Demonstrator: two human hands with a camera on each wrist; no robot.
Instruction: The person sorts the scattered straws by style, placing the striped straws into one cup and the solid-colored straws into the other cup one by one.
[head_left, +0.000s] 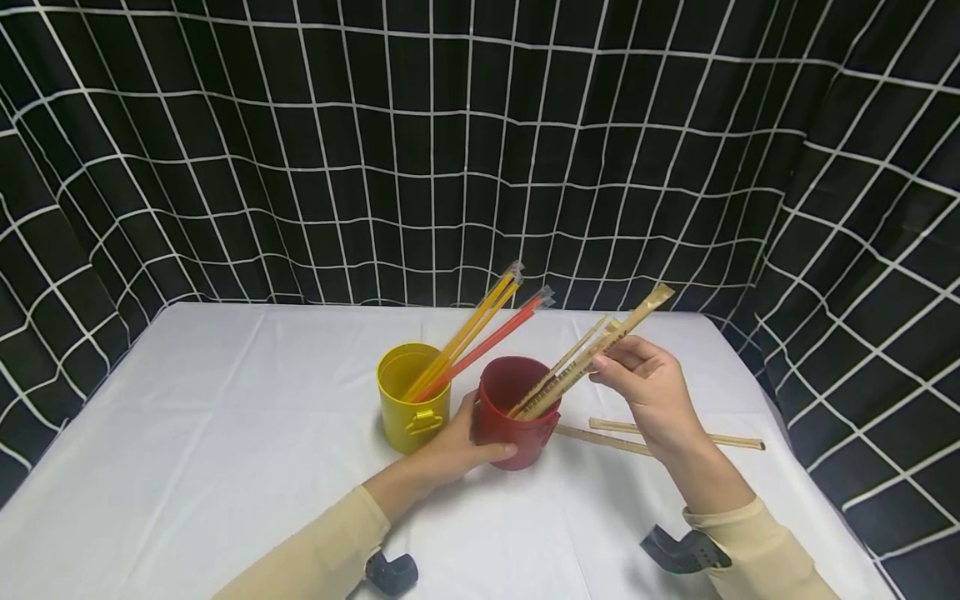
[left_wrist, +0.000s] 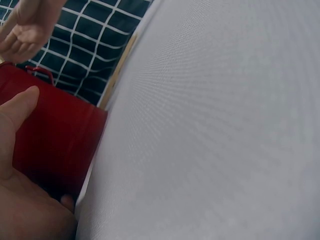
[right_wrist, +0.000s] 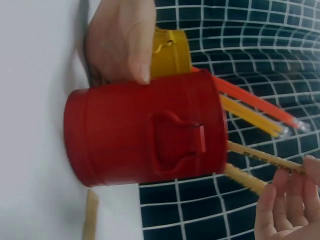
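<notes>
My left hand (head_left: 453, 450) grips a small red metal bucket (head_left: 501, 437) from its left side, thumb across the front. The bucket tilts slightly to the right in the head view. Between thumb and fingers, my right hand (head_left: 656, 392) pinches a tan paper-wrapped stick (head_left: 637, 317) with printing along it. Its lower end is inside the red bucket. Other tan wrapped sticks (head_left: 551, 373) lean beside it in the same bucket. In the right wrist view, the pinching fingertips (right_wrist: 296, 176) show to the right of the bucket's rim.
Just left of the red bucket stands a yellow bucket (head_left: 392, 417) holding yellow straws (head_left: 471, 329) and red straws (head_left: 498, 337) in clear wrappers. Two tan wrapped sticks (head_left: 720, 438) lie on the white cloth (head_left: 225, 433) at the right. A black gridded curtain (head_left: 420, 150) surrounds the table.
</notes>
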